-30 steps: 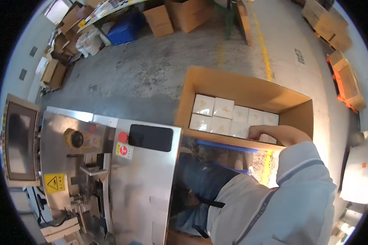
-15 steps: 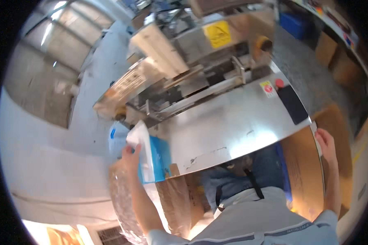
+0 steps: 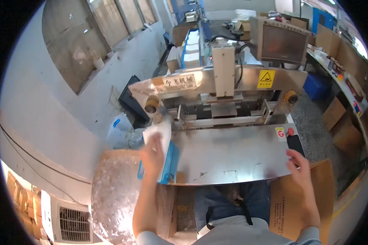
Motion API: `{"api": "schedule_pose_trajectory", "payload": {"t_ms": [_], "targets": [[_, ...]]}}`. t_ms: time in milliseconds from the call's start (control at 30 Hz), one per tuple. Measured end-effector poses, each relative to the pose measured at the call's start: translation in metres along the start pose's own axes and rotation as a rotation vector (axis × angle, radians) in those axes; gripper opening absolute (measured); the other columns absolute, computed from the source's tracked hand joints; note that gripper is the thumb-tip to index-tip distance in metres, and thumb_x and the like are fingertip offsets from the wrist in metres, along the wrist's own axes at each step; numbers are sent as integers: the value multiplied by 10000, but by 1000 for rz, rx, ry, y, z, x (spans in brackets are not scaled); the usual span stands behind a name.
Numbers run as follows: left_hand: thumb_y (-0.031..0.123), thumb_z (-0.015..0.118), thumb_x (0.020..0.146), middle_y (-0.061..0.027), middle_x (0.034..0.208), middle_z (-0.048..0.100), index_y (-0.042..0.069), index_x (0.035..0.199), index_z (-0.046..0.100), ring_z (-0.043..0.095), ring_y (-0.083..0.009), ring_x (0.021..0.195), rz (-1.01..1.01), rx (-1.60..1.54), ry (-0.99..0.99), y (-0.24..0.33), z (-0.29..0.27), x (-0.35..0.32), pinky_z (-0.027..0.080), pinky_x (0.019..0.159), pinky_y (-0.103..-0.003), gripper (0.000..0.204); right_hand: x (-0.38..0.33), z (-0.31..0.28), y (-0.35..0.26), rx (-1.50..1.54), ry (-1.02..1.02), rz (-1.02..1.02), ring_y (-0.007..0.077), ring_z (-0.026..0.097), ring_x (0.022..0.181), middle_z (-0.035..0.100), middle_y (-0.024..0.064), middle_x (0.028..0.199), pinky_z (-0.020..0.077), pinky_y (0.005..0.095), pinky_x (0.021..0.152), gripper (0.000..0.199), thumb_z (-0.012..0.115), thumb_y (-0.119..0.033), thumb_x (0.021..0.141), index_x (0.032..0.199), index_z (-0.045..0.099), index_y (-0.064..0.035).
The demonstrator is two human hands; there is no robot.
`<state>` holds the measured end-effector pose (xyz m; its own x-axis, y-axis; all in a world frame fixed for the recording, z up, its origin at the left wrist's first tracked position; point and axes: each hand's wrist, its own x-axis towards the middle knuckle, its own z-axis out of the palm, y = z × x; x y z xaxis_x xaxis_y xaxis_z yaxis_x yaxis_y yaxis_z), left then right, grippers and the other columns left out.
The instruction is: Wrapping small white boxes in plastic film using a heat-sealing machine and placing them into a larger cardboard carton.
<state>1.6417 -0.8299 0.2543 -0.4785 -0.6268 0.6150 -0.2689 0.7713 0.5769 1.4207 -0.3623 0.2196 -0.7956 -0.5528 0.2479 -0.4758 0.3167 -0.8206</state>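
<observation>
At the left end of the metal worktable point(image 3: 233, 157), my left hand point(image 3: 152, 158) is at a light blue box point(image 3: 172, 163). Its fingers are closed on white paper point(image 3: 161, 132) that rises out of the box; the fingertips are slightly blurred. My right hand point(image 3: 301, 169) hovers by the table's right front corner, fingers apart and holding nothing I can see. Just beyond it, a black phone-like slab point(image 3: 295, 143) lies beside a red button point(image 3: 290, 131).
A machine with a metal crossbeam point(image 3: 245, 77) and a screen point(image 3: 283, 45) spans the table's back. A plastic-covered carton point(image 3: 114, 192) stands at the left, an open cardboard box point(image 3: 286, 204) at the right front. A white wall point(image 3: 69, 139) borders the left side.
My view has swung round and lifted, showing more of the machine and room. My right hand has come from the cardboard box's side to the table corner. My left hand stays at the blue box.
</observation>
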Motion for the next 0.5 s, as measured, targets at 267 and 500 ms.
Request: {"api": "schedule_pose_trajectory", "payload": {"t_ms": [267, 500], "targets": [[78, 582, 986, -133, 928, 729, 8, 1078, 691, 722, -190, 854, 59, -485, -605, 142, 31, -89, 560, 725, -298, 159, 51, 114, -91, 280, -422, -215, 289, 705, 869, 724, 141, 983, 546, 342, 752, 212, 756, -196, 863, 1001, 699, -44], [104, 684, 947, -9, 701, 660, 1, 952, 682, 575, -70, 570, -497, -745, -666, 120, 58, -107, 453, 516, -225, 103, 49, 115, -97, -22, 41, -620, 277, 643, 749, 689, 84, 862, 520, 366, 647, 188, 755, -208, 839, 738, 674, -72]]}}
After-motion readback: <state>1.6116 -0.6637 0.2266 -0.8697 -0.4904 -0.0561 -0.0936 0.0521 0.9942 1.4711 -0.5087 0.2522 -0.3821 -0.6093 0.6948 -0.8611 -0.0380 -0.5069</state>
